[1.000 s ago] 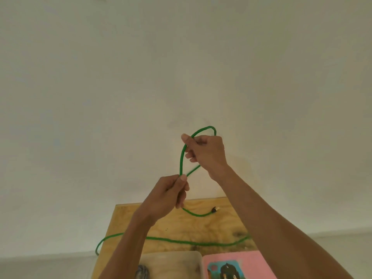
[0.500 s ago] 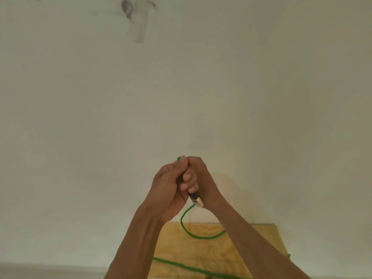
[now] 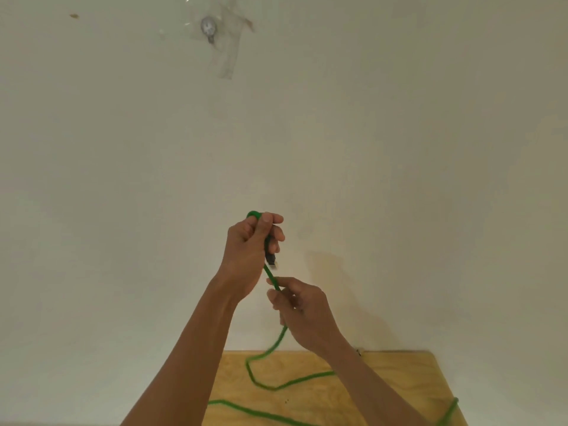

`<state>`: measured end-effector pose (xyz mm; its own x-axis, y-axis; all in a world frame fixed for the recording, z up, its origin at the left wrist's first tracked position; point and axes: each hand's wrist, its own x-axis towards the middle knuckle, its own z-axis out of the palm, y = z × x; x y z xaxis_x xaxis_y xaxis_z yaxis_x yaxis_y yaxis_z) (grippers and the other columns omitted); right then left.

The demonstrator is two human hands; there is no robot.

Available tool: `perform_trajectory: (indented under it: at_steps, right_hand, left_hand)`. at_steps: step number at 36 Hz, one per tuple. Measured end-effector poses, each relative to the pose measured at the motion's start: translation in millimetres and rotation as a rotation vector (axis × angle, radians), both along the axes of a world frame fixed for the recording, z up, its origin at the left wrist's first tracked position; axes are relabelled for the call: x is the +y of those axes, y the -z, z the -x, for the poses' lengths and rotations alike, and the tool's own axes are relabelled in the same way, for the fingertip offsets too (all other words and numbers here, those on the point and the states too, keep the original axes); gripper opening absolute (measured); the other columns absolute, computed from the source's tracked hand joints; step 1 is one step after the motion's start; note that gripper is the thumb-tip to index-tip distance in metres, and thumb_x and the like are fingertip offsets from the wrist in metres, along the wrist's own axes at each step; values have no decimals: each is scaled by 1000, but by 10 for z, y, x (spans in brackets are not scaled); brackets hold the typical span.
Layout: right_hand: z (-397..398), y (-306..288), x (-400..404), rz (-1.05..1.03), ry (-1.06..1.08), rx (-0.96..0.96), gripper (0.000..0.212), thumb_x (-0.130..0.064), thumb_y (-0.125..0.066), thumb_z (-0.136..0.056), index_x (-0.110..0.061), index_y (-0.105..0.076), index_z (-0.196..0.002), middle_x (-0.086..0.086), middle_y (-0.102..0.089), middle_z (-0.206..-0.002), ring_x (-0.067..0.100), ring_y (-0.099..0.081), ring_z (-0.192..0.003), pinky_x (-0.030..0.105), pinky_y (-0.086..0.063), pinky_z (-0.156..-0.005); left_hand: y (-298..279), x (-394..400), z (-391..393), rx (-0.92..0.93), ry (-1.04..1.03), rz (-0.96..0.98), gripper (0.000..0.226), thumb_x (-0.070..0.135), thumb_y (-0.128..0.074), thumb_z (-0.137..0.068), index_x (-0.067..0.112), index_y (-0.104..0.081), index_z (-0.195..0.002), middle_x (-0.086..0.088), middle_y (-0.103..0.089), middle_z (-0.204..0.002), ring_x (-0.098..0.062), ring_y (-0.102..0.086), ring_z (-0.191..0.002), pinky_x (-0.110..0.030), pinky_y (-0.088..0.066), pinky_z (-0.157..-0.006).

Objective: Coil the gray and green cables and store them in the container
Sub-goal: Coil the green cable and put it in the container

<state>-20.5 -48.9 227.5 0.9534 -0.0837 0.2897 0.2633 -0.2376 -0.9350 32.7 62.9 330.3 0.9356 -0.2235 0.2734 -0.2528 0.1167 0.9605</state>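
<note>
Raised in front of a pale wall (image 3: 399, 149), the left hand (image 3: 249, 250) is held upright, its fingers (image 3: 275, 230) curled round the green cable (image 3: 272, 276) near the cable's end. A small bend of the cable is seen above those fingers, and a dark connector with a light metal tip (image 3: 272, 261) hangs just below them. No container is in view, and no brand, label or writing can be read anywhere.

Below and slightly to the right of the left hand, the right hand (image 3: 302, 309) is held with its back turned to the camera. The cable is pinched between its thumb and the curled fingers (image 3: 276, 299), so the short straight length between the two hands is kept taut. Both forearms are stretched up and forward from the lower edge of the view.

From beneath the right fingers the cable drops, blurred, to the wooden surface (image 3: 399, 382) well below both hands. There it is laid in loose, uncoiled bends: one loop beneath the hands, a long run toward the near edge, and a further stretch at the surface's right edge.

High above the fingers, a small metal hook under clear tape (image 3: 212, 29) is fixed to the wall.
</note>
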Motion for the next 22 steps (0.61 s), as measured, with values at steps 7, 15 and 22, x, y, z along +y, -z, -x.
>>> perform_trajectory:
  at_steps: [7, 15, 22]
  right_hand:
    - [49, -251, -263, 166, -66, -87, 25, -14, -66, -90, -29, -71, -109, -9, -67, -84, 30, -50, -47, 32, -42, -49]
    - [-149, -762, -616, 211, -64, -188, 14, -20, -79, -81, -22, -75, -94, -11, -75, -82, 28, -58, -63, 23, -49, -61]
    - [-340, -750, -767, -19, -70, -205, 14, -8, -82, -76, -5, -76, -89, 7, -75, -81, 32, -68, -74, 39, -57, -71]
  left_hand:
    - [254, 169, -207, -250, -83, -611, 26, 15, -45, -105, 11, -65, -89, -2, -71, -71, -13, -65, -60, -19, -52, -63]
    - [419, 91, 90, 47, 245, -458, 65, 49, -23, -105, 1, -63, -87, -13, -60, -60, -22, -52, -56, -36, -44, -61]
    - [305, -128, 378, 360, 525, 50, 52, 45, -33, -104, 4, -61, -86, -11, -44, -55, -21, -40, -52, -35, -45, -63]
